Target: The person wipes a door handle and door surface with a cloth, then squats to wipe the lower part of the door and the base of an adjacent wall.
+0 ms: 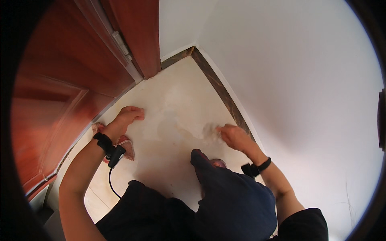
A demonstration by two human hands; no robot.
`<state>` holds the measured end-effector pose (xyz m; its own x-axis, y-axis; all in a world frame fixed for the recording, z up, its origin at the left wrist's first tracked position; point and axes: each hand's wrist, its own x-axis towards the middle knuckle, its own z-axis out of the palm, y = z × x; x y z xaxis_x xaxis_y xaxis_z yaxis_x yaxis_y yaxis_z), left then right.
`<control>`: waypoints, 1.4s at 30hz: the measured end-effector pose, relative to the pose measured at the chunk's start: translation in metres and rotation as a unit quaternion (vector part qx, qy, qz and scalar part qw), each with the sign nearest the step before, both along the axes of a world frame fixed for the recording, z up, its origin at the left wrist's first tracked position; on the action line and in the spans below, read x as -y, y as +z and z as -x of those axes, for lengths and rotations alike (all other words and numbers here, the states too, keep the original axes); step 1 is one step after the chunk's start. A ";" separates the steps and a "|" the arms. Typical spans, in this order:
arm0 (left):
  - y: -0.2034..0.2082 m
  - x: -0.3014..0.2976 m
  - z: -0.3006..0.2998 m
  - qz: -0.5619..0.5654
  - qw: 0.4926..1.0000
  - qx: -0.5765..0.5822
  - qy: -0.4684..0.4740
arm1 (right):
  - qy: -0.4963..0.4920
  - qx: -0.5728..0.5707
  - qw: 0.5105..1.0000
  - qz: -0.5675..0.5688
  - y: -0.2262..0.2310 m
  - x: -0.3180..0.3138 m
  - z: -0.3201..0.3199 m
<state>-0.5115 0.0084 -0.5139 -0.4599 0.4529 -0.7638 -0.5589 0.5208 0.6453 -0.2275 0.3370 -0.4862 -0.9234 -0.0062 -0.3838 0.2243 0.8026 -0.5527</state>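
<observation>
While the pale wad [211,132] (blurred, long axis unclear) lies just left of the right hand [236,137], pinched in its grip, the farther left hand [129,114] has a grip I cannot read.

At the right hand [237,137], a greyish thing [211,132] is blurring; the left wrist [113,129] is partly hiding reddish cloth [128,149].

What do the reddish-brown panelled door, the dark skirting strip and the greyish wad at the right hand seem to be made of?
Reddish-brown panelled door: probably wood or veneer, glossy; streaks and sheen suggest it.
Dark skirting strip: perhaps polished stone or tile; pale veins show.
Greyish wad: maybe dull wire or fibre, fuzzy-looking, but blur leaves it open.
</observation>
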 end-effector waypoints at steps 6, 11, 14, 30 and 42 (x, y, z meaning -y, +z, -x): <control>-0.004 0.021 -0.004 0.096 0.993 0.060 0.025 | -0.032 -0.117 0.916 -0.384 -0.103 0.014 0.023; -0.007 0.047 0.003 0.115 0.992 -0.023 0.038 | 0.099 -0.036 0.929 -0.355 -0.148 0.014 0.141; -0.003 0.085 0.012 0.105 0.988 -0.029 0.109 | 0.181 -0.277 0.906 -0.264 -0.164 0.067 0.169; -0.012 0.109 -0.016 0.046 0.975 0.084 0.202 | -0.025 -0.350 0.936 -0.002 -0.192 0.063 0.247; -0.023 0.104 -0.006 0.279 0.956 -0.005 0.089 | 0.253 -0.367 0.883 0.149 -0.152 0.179 0.230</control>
